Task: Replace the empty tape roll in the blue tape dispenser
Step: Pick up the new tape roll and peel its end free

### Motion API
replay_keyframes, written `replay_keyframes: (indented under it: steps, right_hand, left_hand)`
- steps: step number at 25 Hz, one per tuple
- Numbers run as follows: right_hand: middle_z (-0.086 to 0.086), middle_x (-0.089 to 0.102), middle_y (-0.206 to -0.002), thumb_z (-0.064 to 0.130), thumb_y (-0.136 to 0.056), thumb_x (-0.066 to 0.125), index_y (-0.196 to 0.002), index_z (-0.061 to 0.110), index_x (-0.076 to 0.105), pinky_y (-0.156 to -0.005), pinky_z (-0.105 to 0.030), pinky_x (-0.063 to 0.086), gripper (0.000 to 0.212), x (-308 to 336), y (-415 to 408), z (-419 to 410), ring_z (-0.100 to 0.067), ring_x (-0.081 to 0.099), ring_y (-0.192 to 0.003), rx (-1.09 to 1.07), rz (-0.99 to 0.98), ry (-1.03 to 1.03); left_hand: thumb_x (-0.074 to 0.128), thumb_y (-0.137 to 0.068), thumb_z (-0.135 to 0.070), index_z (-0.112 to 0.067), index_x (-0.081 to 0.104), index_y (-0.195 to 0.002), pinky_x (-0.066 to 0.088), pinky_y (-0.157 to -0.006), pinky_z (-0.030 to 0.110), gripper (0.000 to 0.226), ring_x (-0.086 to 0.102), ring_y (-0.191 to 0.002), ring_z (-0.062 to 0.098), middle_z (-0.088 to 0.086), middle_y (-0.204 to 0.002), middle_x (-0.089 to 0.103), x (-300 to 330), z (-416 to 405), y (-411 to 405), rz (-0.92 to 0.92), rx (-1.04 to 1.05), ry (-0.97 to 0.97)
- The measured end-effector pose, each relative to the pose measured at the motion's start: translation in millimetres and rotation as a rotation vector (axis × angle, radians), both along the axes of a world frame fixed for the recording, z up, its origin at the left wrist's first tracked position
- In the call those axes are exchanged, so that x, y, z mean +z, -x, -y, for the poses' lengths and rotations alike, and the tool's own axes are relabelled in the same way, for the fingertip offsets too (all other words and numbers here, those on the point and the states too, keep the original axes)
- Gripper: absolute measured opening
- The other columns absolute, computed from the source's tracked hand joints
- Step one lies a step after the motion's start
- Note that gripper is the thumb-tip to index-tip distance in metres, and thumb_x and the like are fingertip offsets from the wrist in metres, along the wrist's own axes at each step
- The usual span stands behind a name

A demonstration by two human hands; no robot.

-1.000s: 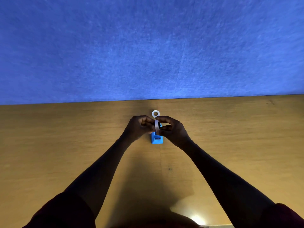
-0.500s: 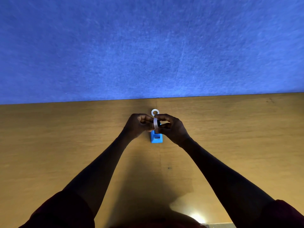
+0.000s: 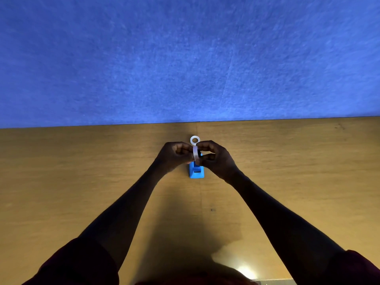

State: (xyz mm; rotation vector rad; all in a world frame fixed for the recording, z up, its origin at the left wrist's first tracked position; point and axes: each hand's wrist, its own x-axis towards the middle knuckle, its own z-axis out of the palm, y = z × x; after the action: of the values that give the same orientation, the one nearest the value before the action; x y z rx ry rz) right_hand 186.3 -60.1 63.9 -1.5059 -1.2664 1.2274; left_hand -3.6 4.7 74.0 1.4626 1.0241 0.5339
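The blue tape dispenser (image 3: 196, 172) stands on the wooden table, its near end toward me and its far part hidden by my fingers. A whitish tape roll (image 3: 195, 153) is held on edge just above the dispenser. My left hand (image 3: 174, 155) pinches the roll from the left and my right hand (image 3: 216, 157) pinches it from the right. A small white ring, an empty core (image 3: 195, 140), lies flat on the table just beyond my fingers.
The wooden table (image 3: 82, 171) runs wide to both sides. A blue felt wall (image 3: 185, 58) rises behind its far edge. A bright light patch (image 3: 245, 271) sits near the table's front edge.
Both hands stay pinched on the tape roll over the dispenser with hardly any shift; the view has tilted slightly. The white core has not moved.
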Motion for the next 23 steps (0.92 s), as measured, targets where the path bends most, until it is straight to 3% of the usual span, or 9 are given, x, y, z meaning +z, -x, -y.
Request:
replay_keyframes:
  steps: [15,19,23]
  right_hand:
    - [-0.001,0.066,-0.125,0.008,-0.08,0.08,-0.126,0.015,0.061,-0.091,-0.04,0.061,0.05,-2.6,1.5,0.2,-0.017,0.068,-0.111,0.013,0.008,0.029]
    - [0.001,0.066,-0.125,0.007,-0.08,0.08,-0.126,0.016,0.061,-0.089,-0.039,0.061,0.05,-3.4,-2.6,0.1,-0.019,0.069,-0.109,-0.019,0.004,0.055]
    - [0.004,0.066,-0.122,0.011,-0.081,0.08,-0.127,0.016,0.059,-0.086,-0.032,0.062,0.05,-6.8,-5.9,0.4,-0.015,0.068,-0.109,-0.02,0.068,0.05]
  left_hand:
    - [0.081,-0.083,-0.02,-0.018,0.074,-0.105,0.058,-0.07,0.02,0.023,0.075,-0.089,0.012,-0.003,-0.095,0.078,-5.0,-1.6,0.8,-0.024,-0.004,0.017]
    - [0.082,-0.081,-0.013,-0.019,0.067,-0.122,0.06,-0.082,0.024,0.044,0.071,-0.105,0.011,-0.005,-0.114,0.075,-10.7,-9.3,8.7,-0.083,-0.058,0.008]
    - [0.088,-0.074,-0.029,-0.025,0.053,-0.139,0.05,-0.085,0.012,0.075,0.058,-0.119,0.005,-0.01,-0.14,0.058,-13.4,-5.3,8.9,-0.312,-0.145,-0.266]
